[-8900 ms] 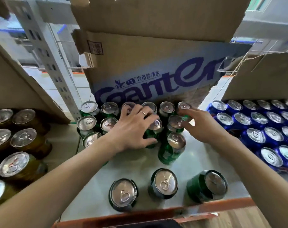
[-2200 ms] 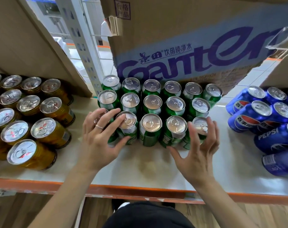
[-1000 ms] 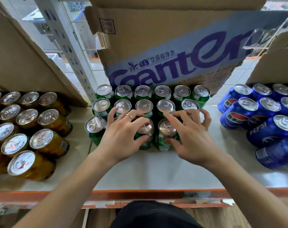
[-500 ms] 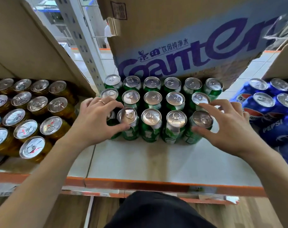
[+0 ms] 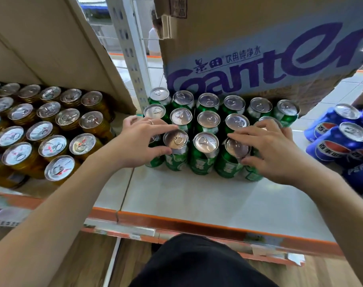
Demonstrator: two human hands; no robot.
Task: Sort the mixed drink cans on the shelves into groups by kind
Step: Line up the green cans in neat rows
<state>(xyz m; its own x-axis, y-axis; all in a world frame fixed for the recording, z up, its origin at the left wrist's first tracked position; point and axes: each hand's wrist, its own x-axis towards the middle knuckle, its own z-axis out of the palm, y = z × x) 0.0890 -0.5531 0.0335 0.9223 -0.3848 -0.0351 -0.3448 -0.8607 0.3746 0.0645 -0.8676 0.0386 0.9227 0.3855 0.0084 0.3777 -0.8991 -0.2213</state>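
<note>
A block of green cans (image 5: 206, 141) stands in three rows on the white shelf (image 5: 197, 199). My left hand (image 5: 141, 141) is at the block's front left corner. Its fingers and thumb curl round the corner green can (image 5: 154, 161), which is mostly hidden, and the thumb tip touches the neighbouring can. My right hand (image 5: 267, 150) lies over the front right corner can (image 5: 252, 175), with the fingers spread across the tops and the thumb against its side. Gold cans (image 5: 52, 131) fill the left side and blue Pepsi cans (image 5: 342, 141) the right.
A cardboard box (image 5: 259, 59) with purple lettering hangs low over the back row of green cans. A white perforated shelf upright (image 5: 130, 48) stands behind the block's left corner. The shelf's orange front edge (image 5: 197, 224) runs just below a bare strip of shelf.
My right hand has slid left and forward and now covers the top of the front right green can. My left hand stays at the front left can, fingers reaching further right.
</note>
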